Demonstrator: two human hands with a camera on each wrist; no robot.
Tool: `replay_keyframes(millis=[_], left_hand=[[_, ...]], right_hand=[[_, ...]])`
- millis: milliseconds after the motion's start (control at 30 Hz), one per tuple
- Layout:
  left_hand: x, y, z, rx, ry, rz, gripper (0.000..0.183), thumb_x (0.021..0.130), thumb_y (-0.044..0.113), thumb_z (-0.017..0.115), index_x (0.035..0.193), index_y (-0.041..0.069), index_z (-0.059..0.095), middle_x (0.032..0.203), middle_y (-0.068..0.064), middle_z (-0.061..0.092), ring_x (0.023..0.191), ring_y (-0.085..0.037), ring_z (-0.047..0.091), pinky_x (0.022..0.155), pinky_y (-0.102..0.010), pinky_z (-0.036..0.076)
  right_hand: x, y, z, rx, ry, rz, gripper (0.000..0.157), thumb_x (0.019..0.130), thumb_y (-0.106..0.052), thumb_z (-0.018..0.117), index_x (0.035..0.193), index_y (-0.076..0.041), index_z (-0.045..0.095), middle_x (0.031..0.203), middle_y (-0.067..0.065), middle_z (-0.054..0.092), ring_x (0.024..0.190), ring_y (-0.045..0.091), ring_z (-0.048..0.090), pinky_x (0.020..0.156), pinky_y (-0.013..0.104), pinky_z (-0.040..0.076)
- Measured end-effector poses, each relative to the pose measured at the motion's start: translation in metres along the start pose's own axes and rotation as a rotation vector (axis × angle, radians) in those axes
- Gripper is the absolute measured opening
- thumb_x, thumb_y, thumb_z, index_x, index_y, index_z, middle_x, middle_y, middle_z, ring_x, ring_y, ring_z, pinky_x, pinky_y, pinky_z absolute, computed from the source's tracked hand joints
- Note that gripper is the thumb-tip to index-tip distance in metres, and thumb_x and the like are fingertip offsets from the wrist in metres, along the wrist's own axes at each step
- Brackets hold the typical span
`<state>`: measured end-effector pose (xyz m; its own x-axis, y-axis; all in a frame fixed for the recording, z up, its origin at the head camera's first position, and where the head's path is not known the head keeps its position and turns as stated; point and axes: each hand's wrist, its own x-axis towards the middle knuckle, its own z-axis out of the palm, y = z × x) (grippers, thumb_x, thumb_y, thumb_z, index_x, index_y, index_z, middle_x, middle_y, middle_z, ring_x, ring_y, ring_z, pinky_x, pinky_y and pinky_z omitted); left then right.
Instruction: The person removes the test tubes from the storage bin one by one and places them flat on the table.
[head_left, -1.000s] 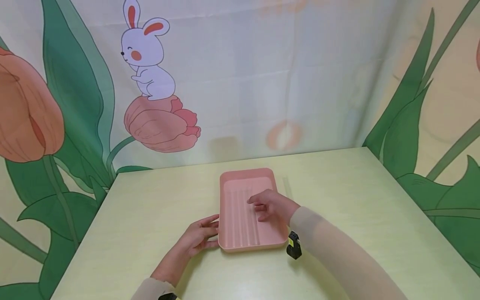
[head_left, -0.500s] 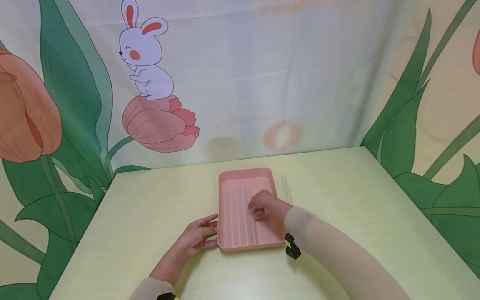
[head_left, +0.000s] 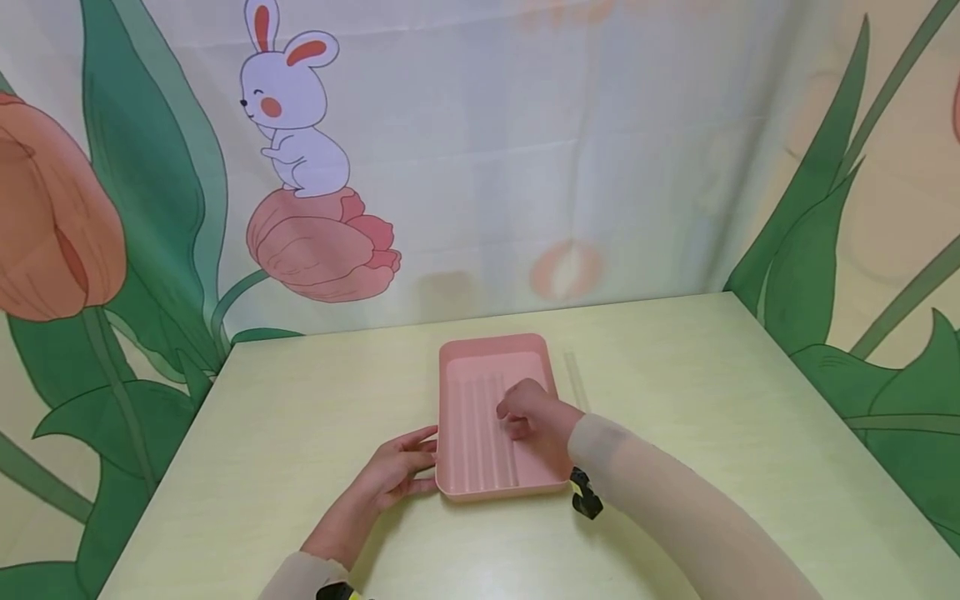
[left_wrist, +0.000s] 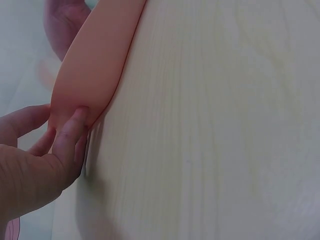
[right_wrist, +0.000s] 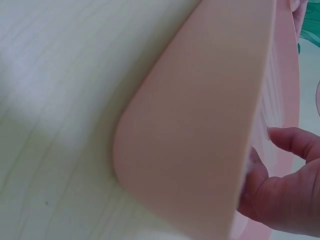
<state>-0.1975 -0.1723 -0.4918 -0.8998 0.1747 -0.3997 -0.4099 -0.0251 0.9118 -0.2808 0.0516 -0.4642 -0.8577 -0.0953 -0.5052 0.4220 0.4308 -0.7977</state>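
A pink rectangular tray (head_left: 540,471) sits on the table, holding several long clear strips (head_left: 480,454) side by side on its left. My right hand (head_left: 536,408) reaches inside, its curled fingers on the rightmost clear strip; part of the grip is hidden by the hand. In the right wrist view, the right hand (right_wrist: 290,180) is partly behind the tray wall (right_wrist: 195,120). At the tray's left side, my left hand (head_left: 401,471) rests its fairly straight fingers against the outer wall. In the left wrist view, a fingertip (left_wrist: 81,111) presses on that wall.
Another clear strip (head_left: 575,379) lies on the table just right of the tray. The pale wooden table (head_left: 315,417) extends to both sides. Behind it hangs a curtain (head_left: 480,167) printed with a rabbit and tulips.
My right hand has lowered slightly and its fingers have curled in on the rightmost strip. The left hand and the tray stay in place.
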Motion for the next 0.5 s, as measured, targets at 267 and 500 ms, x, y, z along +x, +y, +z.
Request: replay_keyframes(millis=[267,500], left_hand=[[0.0001,0.0004,0.0009,-0.004,-0.001,-0.007,0.058,0.099,-0.005,0.053,0.155,-0.002,0.039,0.155,-0.033,0.043,0.106,-0.018,0.069,0.084,-0.04,0.065],[-0.0003,-0.0007,-0.0001,-0.007,0.006,0.002,0.058,0.099,-0.005,0.053,0.155,-0.002,0.039,0.155,-0.033,0.043,0.104,-0.017,0.069,0.083,-0.039,0.065]], right_hand=[[-0.0023,0.0001,-0.0034,0.025,-0.003,0.001,0.037,0.094,-0.002,0.063,0.129,0.008,0.059,0.101,0.009,0.054,0.07,0.015,0.056,0.059,0.02,0.056],[-0.0041,-0.0006,-0.0069,0.082,-0.042,-0.014,0.009,0.092,-0.001,0.061,0.101,0.001,0.06,0.08,0.003,0.049,0.069,0.014,0.051,0.063,0.023,0.059]])
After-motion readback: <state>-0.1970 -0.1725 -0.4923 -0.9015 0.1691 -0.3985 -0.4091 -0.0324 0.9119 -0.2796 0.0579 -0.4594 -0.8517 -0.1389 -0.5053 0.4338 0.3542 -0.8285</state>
